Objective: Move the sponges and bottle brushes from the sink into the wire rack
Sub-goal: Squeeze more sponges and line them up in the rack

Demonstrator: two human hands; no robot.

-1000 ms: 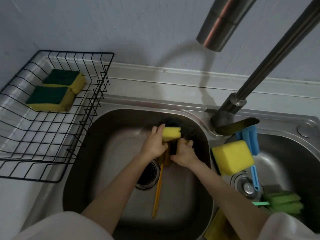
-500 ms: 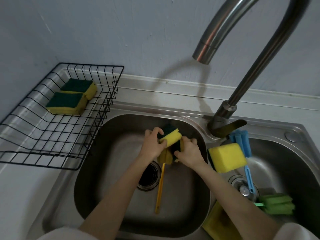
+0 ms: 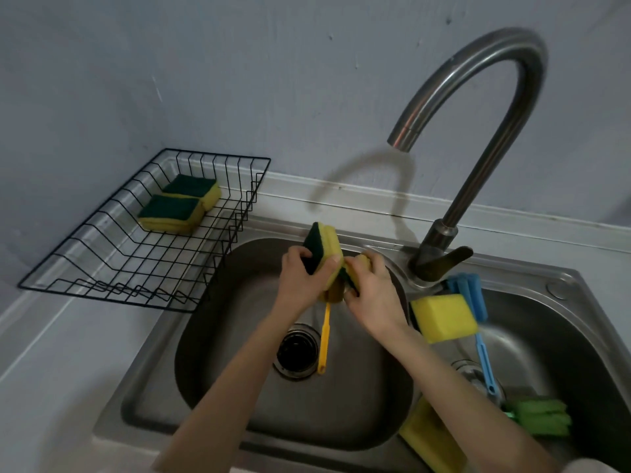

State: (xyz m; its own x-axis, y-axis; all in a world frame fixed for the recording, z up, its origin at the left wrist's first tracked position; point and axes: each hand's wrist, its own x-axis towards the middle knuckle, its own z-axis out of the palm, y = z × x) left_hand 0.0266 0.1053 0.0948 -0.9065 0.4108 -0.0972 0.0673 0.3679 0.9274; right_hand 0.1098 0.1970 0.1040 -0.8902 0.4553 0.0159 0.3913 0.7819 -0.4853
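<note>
My left hand (image 3: pixel 300 278) grips a yellow sponge with a dark green pad (image 3: pixel 322 245), held upright above the far side of the left sink basin (image 3: pixel 239 370). Right beside it, my right hand (image 3: pixel 372 288) grips a second yellow and green sponge (image 3: pixel 355 271), mostly hidden by the fingers. A yellow bottle brush (image 3: pixel 324 336) lies in the basin below both hands, its head partly covered. The black wire rack (image 3: pixel 112 268) stands on the counter to the left and holds two yellow and green sponges (image 3: pixel 179 206).
The right basin holds a yellow sponge (image 3: pixel 442 317), a blue bottle brush (image 3: pixel 474 319) and a green bottle brush (image 3: pixel 539 416). Another yellow sponge (image 3: pixel 426 435) lies on the divider near me. The tall curved tap (image 3: pixel 478 131) arches over the sink. A drain (image 3: pixel 295 351) sits mid-basin.
Both hands have risen from the basin floor with their sponges, the left sponge now upright and higher. The camera has tilted up, showing the whole tap.
</note>
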